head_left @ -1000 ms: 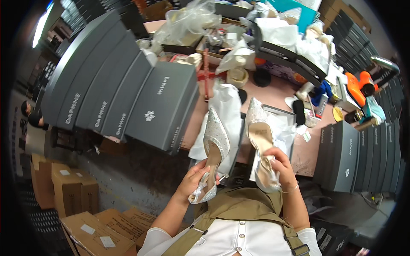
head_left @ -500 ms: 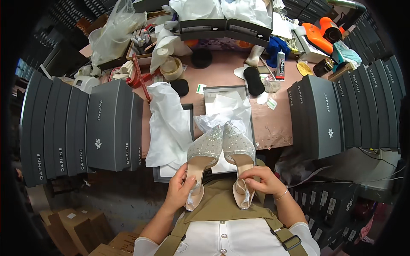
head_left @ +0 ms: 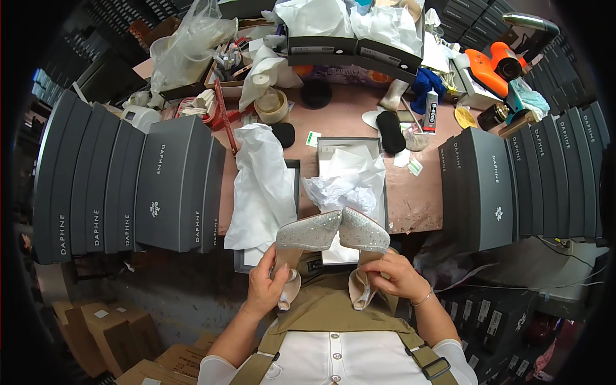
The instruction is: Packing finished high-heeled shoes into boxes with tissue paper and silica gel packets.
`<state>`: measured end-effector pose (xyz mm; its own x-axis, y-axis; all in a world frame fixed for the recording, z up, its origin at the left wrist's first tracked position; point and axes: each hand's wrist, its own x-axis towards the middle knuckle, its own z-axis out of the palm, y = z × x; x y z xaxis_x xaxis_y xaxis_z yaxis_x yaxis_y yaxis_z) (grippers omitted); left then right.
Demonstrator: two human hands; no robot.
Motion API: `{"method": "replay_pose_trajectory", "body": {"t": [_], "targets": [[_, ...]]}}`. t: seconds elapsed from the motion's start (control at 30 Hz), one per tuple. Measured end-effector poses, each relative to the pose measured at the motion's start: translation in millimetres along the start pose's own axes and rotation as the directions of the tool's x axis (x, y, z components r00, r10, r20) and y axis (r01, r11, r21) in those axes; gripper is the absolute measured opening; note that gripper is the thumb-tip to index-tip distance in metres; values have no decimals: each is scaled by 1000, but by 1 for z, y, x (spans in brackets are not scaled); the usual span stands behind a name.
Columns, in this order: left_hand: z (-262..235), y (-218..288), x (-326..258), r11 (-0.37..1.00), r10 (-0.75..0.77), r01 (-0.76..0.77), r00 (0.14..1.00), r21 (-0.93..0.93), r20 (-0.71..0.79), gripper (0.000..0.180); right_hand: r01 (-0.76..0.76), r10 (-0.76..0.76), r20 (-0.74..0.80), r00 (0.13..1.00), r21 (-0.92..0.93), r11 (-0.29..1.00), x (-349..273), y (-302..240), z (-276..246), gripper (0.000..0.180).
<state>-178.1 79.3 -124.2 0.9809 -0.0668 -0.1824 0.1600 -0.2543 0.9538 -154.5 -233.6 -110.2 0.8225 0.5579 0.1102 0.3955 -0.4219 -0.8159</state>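
While the left shoe [head_left: 309,232] and right shoe [head_left: 364,232] lie side by side at 12 o'clock of the apron [head_left: 321,314], the left hand [head_left: 262,285] and right hand [head_left: 396,276] grip one each, fingers curled. Open box [head_left: 326,151]: 12 o'clock; left box stack [head_left: 170,186]: 10; right box stack [head_left: 471,192]: 2.

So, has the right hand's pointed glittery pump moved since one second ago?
Yes: the glittery pump has come toward the person, away from the far end of the open shoebox.
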Motion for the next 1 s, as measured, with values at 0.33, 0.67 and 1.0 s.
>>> {"method": "replay_pose_trajectory", "body": {"t": [0.33,0.67,1.0], "targets": [[-6,-10,-5,982,142,-130,987,140,-80,53,77,-79,-45,996,-59,995,7,-13,0,25],[-7,-4,-2,945,-175,210,973,-252,154,45,-156,133,109,985,235,959,9,-8,1,20],[-9,5,-4,901,-160,224,968,-372,194,54,-259,225,131,966,416,872,25,-5,11,20]]}}
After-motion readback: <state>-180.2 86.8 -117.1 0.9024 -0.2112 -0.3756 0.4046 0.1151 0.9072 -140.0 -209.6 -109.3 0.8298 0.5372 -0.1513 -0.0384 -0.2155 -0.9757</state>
